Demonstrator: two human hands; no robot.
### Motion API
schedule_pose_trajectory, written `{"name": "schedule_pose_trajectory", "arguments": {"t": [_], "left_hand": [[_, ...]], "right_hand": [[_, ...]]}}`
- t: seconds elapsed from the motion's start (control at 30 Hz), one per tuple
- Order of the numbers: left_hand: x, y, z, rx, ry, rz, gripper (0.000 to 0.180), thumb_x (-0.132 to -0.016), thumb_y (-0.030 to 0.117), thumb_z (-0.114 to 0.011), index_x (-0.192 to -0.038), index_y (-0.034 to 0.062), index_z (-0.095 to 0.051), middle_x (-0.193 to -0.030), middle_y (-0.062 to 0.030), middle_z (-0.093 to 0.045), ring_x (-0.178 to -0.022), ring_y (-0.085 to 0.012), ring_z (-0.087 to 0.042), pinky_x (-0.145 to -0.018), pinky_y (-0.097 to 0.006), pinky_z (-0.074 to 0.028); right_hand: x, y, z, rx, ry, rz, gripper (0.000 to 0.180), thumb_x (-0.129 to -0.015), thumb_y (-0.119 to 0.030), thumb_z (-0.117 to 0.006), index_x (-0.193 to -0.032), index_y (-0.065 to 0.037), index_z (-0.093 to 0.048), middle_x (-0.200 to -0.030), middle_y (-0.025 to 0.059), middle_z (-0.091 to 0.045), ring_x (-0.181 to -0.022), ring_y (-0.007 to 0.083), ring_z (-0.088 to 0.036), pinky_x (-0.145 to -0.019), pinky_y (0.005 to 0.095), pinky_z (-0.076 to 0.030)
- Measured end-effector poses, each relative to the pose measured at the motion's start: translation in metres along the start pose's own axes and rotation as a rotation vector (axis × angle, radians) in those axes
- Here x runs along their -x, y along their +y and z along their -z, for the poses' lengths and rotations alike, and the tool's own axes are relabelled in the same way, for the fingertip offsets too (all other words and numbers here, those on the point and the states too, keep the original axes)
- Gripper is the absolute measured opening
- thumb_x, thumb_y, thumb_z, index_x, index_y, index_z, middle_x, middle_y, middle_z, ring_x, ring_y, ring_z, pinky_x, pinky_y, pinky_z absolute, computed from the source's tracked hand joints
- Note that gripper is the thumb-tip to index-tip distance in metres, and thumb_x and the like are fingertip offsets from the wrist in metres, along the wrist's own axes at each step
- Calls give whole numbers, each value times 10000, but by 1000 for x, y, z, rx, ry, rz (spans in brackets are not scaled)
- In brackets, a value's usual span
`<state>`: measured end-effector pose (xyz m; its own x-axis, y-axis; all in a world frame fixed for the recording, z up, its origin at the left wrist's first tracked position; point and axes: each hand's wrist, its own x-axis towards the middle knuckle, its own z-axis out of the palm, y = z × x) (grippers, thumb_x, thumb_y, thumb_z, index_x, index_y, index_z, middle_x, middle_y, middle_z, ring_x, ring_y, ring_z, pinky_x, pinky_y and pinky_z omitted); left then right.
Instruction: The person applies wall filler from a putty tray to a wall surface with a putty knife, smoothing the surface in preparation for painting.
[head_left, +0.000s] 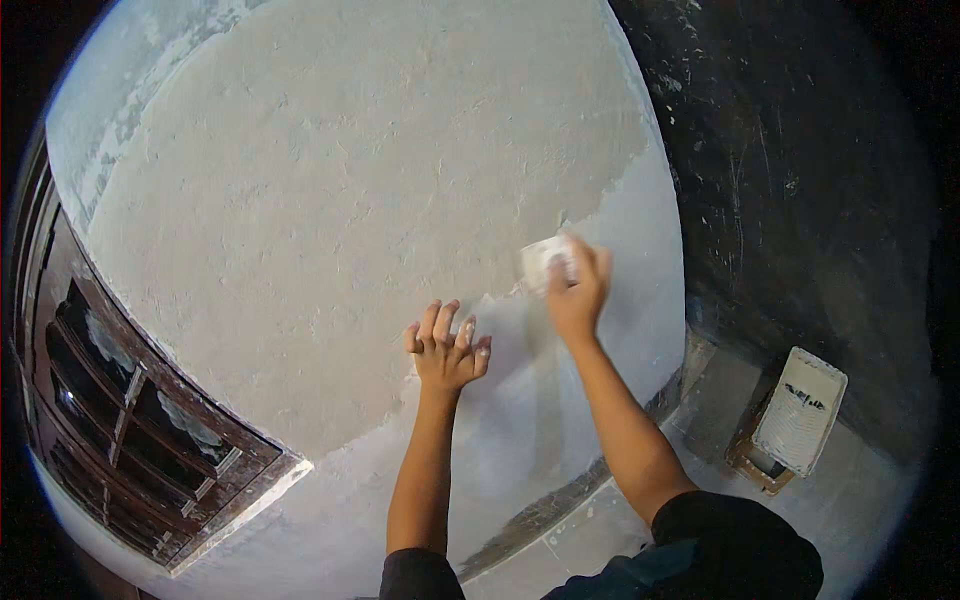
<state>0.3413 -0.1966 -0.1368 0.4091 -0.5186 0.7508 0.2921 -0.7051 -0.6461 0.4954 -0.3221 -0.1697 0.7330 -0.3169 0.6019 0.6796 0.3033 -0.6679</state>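
Note:
In front of me rises a wall with a rough beige-grey coat (330,200) over a smoother pale area (500,400). My right hand (582,290) grips a white, roughly square flat piece (542,264) against the wall, by the uneven border of the two surfaces. Motion blurs that hand and the piece, so its exact kind cannot be made out. Lower and to the left, my left hand (448,345) is at the wall with its fingers spread and nothing in it. White smears mark some of its fingertips.
A dark brown window frame with bars (150,440) is set in the wall at left. To the right stands a black wall (790,170). A white-smeared paint tray (800,410) rests on a small wooden stand (745,455) above the grey floor (850,500).

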Motion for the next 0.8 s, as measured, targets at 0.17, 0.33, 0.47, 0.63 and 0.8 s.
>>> {"name": "schedule_pose_trajectory", "arguments": {"t": [0.17,0.33,0.47,0.63,0.8], "left_hand": [[-5,8,-2,16,3,19,409,-806,338,-498,-1188,207,-435,-1213,-50,-506,-1119,-245,-501,-948,-439,-239],[-5,0,2,-14,-27,0,413,-814,348,-481,-1197,204,-429,-1213,-53,-509,-1109,-243,-504,-936,-430,-242],[-7,8,-4,7,-16,12,411,-808,360,-488,-1182,199,-434,-1215,-60,-514,-1109,-244,-505,-922,-422,-250],[-2,3,1,-40,-57,4,432,-807,365,-495,-1202,203,-426,-1227,-61,-511,-1124,-247,-498,-922,-424,-252],[-6,11,-5,9,-40,15,425,-817,367,-489,-1206,210,-424,-1239,-56,-506,-1139,-248,-492,-952,-429,-227]], "right_hand": [[3,2,-5,-55,-236,209,412,-733,28,-637,-1124,-101,-630,-961,122,-517,-876,304,-562,-751,377,-468],[-15,-27,-3,-101,-33,49,379,-739,14,-634,-1111,-57,-621,-972,143,-544,-913,320,-559,-777,381,-467],[-23,-16,-17,14,-220,256,358,-758,0,-615,-1114,-44,-610,-1018,147,-545,-925,321,-565,-782,400,-474],[-23,-15,-17,-102,-145,216,362,-760,-20,-617,-1120,-49,-605,-1023,165,-546,-946,344,-557,-796,419,-468],[-38,14,-12,55,-73,141,359,-774,-24,-610,-1132,-35,-597,-1025,164,-554,-958,336,-555,-824,424,-455]]}}
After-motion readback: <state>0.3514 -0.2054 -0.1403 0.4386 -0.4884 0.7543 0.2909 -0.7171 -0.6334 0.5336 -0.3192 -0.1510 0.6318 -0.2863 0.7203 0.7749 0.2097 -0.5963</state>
